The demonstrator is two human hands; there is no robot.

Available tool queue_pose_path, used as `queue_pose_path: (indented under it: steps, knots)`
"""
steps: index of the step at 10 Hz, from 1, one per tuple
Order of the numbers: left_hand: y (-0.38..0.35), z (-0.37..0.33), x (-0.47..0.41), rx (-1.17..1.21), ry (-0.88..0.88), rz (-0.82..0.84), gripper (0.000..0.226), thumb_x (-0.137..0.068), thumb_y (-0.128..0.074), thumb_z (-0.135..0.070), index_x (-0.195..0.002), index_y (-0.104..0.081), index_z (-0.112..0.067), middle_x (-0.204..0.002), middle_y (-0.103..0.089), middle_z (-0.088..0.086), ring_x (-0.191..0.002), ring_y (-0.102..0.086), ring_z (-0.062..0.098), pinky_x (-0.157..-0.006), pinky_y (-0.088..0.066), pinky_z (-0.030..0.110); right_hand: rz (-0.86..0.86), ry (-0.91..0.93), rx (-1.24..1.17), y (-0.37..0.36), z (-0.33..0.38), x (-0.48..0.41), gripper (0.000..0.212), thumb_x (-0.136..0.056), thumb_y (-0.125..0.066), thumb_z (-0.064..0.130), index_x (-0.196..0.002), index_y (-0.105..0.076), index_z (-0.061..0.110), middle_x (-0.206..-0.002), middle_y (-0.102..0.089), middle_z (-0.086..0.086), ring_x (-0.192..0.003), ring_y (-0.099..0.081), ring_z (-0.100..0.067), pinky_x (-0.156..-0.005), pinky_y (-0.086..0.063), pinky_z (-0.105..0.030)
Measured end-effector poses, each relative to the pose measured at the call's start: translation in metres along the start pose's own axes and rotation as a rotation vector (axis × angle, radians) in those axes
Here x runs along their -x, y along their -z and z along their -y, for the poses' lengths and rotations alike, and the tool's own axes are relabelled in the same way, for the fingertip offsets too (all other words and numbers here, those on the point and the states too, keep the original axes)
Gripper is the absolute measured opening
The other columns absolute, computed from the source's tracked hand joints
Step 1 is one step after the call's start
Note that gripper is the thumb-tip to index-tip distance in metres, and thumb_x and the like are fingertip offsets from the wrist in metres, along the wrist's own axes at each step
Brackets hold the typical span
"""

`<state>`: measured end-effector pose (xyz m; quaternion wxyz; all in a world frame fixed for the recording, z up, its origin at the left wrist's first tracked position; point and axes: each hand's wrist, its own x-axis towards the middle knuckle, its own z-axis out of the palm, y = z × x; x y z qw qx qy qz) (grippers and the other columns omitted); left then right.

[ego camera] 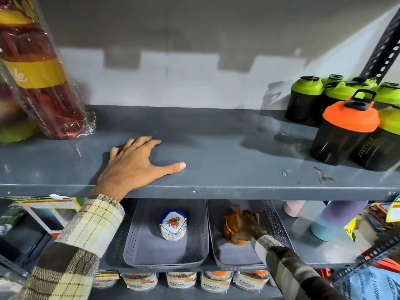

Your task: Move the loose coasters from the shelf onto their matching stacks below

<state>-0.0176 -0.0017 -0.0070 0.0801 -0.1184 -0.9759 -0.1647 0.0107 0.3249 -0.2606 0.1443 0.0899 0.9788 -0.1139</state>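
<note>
Coasters were gone from the grey metal shelf (216,152) under your flat, spread, empty left hand (134,165), while your right hand (246,224) fingers gripped the brown wooden coaster stack (230,226) below, so little remained.

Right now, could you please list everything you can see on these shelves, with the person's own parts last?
upper shelf: one, grey metal, across the middle.
wrapped bottles: at least two, red and yellow, in clear plastic, upper shelf left.
shaker bottles: about six, dark, one orange lid, the rest green, upper shelf right.
grey trays: two, perforated, side by side on the lower shelf.
white coaster stack: one, white with blue rim and red motif, left tray.
brown coaster stack: one, wooden brown, right tray.
pastel bottles: two, blue-purple and pink, lower shelf right.
labelled jars: several, bottom shelf.
left hand: flat on the upper shelf, holding nothing.
right hand: on the brown coaster stack.
</note>
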Motion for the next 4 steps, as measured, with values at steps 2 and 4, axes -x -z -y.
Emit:
queue_pose_path:
  steps: [2, 4]
  knots:
    - [0.0001, -0.0005, 0.0005, 0.011, -0.004, 0.005, 0.120, -0.048, -0.032, -0.108, -0.147, -0.042, -0.040, -0.159, -0.032, -0.016, -0.146, -0.026, 0.011, -0.117, -0.018, 0.047, 0.028, -0.083, -0.062, 0.0012, 0.0071, 0.0009, 0.108, -0.061, -0.085, 0.031, -0.144, -0.017, 0.021, -0.141, -0.052, -0.005, -0.135, -0.046, -0.033, -0.114, -0.029, -0.050]
    - [0.0022, -0.0012, 0.0023, 0.006, -0.013, 0.009, 0.120, -0.048, -0.032, -0.108, -0.147, -0.042, -0.040, -0.160, -0.032, -0.016, -0.147, -0.026, 0.012, -0.117, -0.017, 0.048, 0.023, -0.098, -0.122, 0.0025, 0.0068, 0.0081, 0.113, -0.065, -0.084, 0.036, -0.151, -0.011, 0.027, -0.155, -0.035, -0.006, -0.147, -0.029, -0.033, -0.118, -0.021, -0.054]
